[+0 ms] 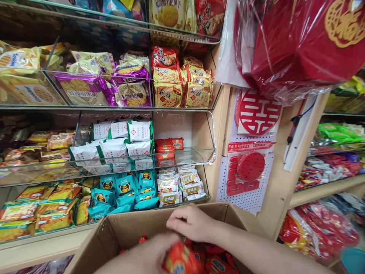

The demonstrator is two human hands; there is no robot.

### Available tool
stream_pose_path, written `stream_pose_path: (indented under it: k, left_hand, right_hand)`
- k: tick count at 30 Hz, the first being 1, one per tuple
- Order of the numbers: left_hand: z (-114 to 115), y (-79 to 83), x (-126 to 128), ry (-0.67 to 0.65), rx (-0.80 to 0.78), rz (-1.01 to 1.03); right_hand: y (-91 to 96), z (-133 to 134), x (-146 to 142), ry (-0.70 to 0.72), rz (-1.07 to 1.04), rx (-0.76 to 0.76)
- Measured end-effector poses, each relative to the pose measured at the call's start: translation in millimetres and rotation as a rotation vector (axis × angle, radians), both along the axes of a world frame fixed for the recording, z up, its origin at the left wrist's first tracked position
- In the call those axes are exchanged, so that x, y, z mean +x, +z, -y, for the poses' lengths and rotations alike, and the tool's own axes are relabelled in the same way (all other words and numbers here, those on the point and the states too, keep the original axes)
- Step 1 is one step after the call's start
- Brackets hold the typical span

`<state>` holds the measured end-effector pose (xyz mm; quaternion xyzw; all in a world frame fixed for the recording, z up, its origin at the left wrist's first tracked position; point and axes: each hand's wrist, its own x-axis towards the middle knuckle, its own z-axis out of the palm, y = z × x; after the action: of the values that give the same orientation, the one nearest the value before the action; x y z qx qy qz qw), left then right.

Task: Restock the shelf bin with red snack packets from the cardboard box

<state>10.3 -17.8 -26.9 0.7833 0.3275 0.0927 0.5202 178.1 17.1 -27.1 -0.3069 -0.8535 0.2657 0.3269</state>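
An open cardboard box (125, 228) sits low in front of me, filled with red snack packets (216, 262). My left hand (151, 255) is closed round a red and orange packet (181, 260) just above the box; the packet is blurred. My right hand (189, 222) reaches down into the box with its fingers curled; what they grip is hidden. On the shelf above, a short row of matching red packets (168, 146) lies behind a clear plastic front, with bare shelf to its right.
Shelves hold white and green packets (119, 146), teal packets (125, 192), yellow biscuit bags (182, 82) and purple bags (94, 89). A pegboard with red paper decorations (251, 163) hangs to the right. Wrapped red items (299, 42) hang overhead at upper right.
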Motion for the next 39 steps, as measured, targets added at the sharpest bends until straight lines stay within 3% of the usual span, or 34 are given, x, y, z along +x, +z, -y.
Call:
stream_pose_path:
  k: [3, 6, 10, 12, 17, 21, 25, 29, 35, 39]
  left_hand:
    - [-14, 19.0, -10, 0.252, -0.161, 0.399]
    - [-20, 26.5, -12, 0.501, -0.178, 0.567]
    - [-18, 25.7, -9, 0.598, -0.222, 0.632]
    - [-16, 27.1, -9, 0.619, -0.239, 0.618]
    - [-17, 38.0, -13, 0.709, -0.336, 0.696]
    - [-19, 39.9, -13, 0.836, -0.3, 0.719]
    - [-19, 32.5, -7, 0.785, -0.208, 0.674]
    - [-17, 27.0, -3, 0.696, -0.223, 0.641]
    - [-16, 24.6, -5, 0.706, -0.383, 0.646]
    - [-20, 9.5, -6, 0.572, -0.183, 0.636]
  right_hand:
    - [12.9, -1, 4, -0.063, -0.32, -0.296]
    - [15.4, 0, 6, -0.013, -0.501, -0.522]
    - [9.7, 3, 4, 0.065, -0.496, -0.657]
    - [8.3, 4, 2, 0.037, -0.504, -0.676]
    - [16.0, 2, 4, -0.091, -0.616, -0.572]
    - [25.7, 1, 8, -0.176, -0.806, -0.488]
    - [26.5, 3, 9, -0.136, -0.868, -0.524]
    - [17.1, 2, 6, -0.083, -0.748, -0.553]
    - [6.2, -2, 3, -0.212, -0.479, -0.228]
    - [10.2, 7, 0, -0.251, -0.261, -0.04]
